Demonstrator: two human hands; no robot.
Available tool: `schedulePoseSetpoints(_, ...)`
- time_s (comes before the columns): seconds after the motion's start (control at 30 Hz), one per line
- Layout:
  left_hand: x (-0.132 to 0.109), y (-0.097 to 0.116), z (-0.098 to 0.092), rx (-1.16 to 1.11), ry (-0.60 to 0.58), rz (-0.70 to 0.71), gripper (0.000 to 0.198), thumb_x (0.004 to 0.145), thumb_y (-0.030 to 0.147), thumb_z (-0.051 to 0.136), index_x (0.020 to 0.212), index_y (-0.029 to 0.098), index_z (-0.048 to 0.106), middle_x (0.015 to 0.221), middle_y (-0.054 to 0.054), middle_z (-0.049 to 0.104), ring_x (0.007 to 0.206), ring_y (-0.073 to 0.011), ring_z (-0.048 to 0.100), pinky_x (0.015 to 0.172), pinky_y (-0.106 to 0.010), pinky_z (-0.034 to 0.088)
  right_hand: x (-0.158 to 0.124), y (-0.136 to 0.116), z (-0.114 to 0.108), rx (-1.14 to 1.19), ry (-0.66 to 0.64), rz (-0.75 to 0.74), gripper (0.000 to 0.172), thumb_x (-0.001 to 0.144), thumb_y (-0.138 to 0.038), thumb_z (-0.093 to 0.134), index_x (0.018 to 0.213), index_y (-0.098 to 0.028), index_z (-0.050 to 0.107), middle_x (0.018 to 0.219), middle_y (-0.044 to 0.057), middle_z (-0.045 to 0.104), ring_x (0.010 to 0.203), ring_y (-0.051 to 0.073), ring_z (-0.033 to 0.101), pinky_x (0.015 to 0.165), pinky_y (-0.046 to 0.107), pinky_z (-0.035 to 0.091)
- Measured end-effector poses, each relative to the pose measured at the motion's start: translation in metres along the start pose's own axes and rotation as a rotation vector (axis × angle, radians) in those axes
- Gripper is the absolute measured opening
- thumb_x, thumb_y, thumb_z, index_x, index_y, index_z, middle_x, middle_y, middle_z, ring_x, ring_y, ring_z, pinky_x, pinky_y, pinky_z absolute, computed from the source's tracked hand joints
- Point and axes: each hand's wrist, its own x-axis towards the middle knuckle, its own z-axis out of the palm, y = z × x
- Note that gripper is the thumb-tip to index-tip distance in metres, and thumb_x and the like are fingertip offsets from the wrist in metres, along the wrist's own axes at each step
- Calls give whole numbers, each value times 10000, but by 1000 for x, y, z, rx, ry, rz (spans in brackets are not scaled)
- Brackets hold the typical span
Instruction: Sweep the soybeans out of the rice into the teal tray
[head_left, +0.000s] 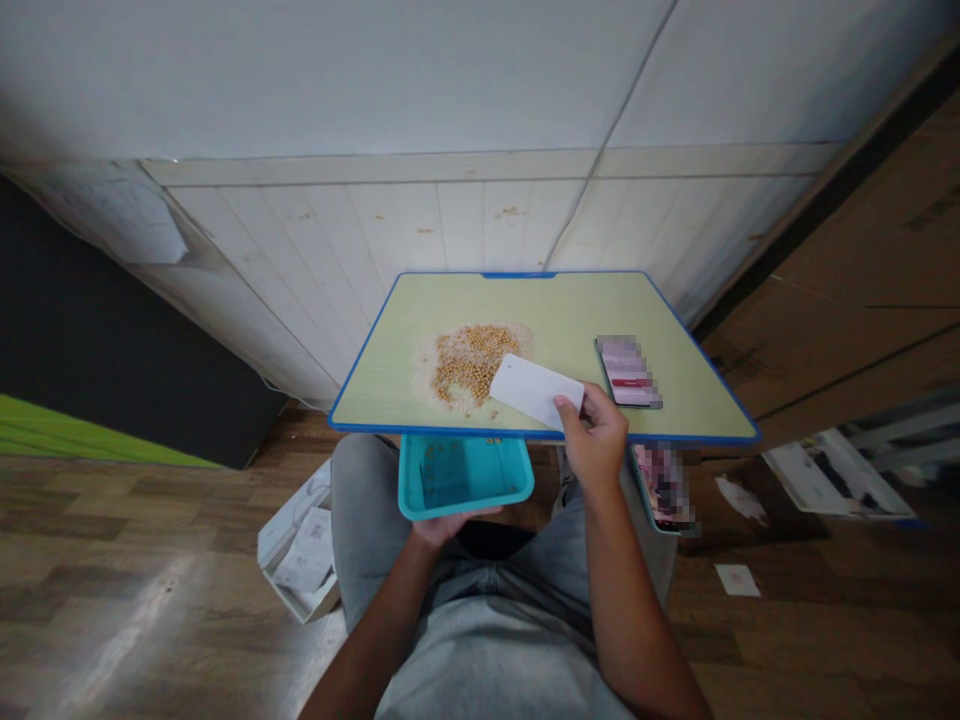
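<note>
A small yellow-green table with a blue rim (675, 400) stands over my lap. A pile of tan beans mixed with white grains (469, 365) lies on its middle. My right hand (596, 440) grips a white card (534, 390) by its corner, the card's far end resting beside the pile. My left hand (450, 525) holds a teal plastic bin (465, 475) from below, just under the table's near edge. A few beans lie inside the bin.
A phone (628, 372) lies on the table's right side. Another screen (664, 485) shows below the table at the right. An open white box (300, 550) and scraps of paper (737, 578) lie on the wooden floor. White panelled wall behind.
</note>
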Motion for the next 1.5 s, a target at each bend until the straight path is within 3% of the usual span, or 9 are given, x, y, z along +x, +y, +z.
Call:
schedulePoseSetpoints(0.37,4,1,8,-4,-3,5,930,985,858,111,1662,357,504,1855,-50,206,1679,-522,203,1247,-870,163,-3,-6,1,42,-84,14,216,902,-418,730,895,-202,738,755,-4,715,703,181,651,645,272,500)
schedulePoseSetpoints(0.5,6,0,11,-11,-8,14,944,985,859,101,1673,340,486,1856,-55,197,1692,-508,169,1251,-872,135,-4,-6,2,58,-115,23,210,886,-415,736,888,-205,744,754,-6,709,705,178,644,638,268,501)
schedulePoseSetpoints(0.67,3,-2,4,-15,-25,36,930,991,849,102,1636,345,543,1822,-67,323,1644,-495,328,1237,-864,218,-3,-8,3,79,-152,30,219,879,-419,747,897,-201,753,766,-5,722,704,177,654,648,271,511)
schedulePoseSetpoints(0.8,3,-1,3,-6,-28,25,928,997,834,84,1622,344,564,1819,-80,339,1639,-501,337,1221,-855,268,-3,-10,4,114,-183,38,237,871,-438,761,893,-203,751,758,-2,722,697,178,651,633,269,511)
schedulePoseSetpoints(1.03,4,0,8,8,-9,14,916,980,850,106,1661,379,499,1870,-76,178,1678,-531,205,1226,-901,122,-4,-9,9,90,-93,23,233,893,-442,742,904,-208,742,770,1,725,716,185,661,648,275,516)
schedulePoseSetpoints(1.2,2,0,4,7,0,14,925,976,852,101,1664,376,493,1863,-76,203,1684,-531,178,1223,-909,90,-4,-7,10,48,-133,-2,218,910,-430,728,917,-213,749,773,-2,734,717,188,666,660,281,521)
schedulePoseSetpoints(1.27,2,-1,4,5,2,14,928,975,857,106,1658,372,505,1861,-79,213,1678,-535,199,1217,-913,118,-4,-7,10,41,-129,-4,214,915,-424,722,922,-212,751,772,-4,731,715,186,665,660,280,516)
schedulePoseSetpoints(1.4,3,-2,4,-2,1,32,911,987,853,137,1641,360,534,1841,-67,293,1655,-516,292,1197,-869,300,-4,-7,10,45,-148,-10,203,914,-413,718,912,-212,752,771,-6,724,718,184,661,666,278,512)
schedulePoseSetpoints(1.5,3,-1,1,-5,1,36,907,1000,835,111,1643,357,535,1818,-51,360,1643,-497,330,1207,-828,343,-4,-10,9,54,-196,-21,203,906,-416,720,884,-216,747,735,-14,699,693,178,639,649,274,504)
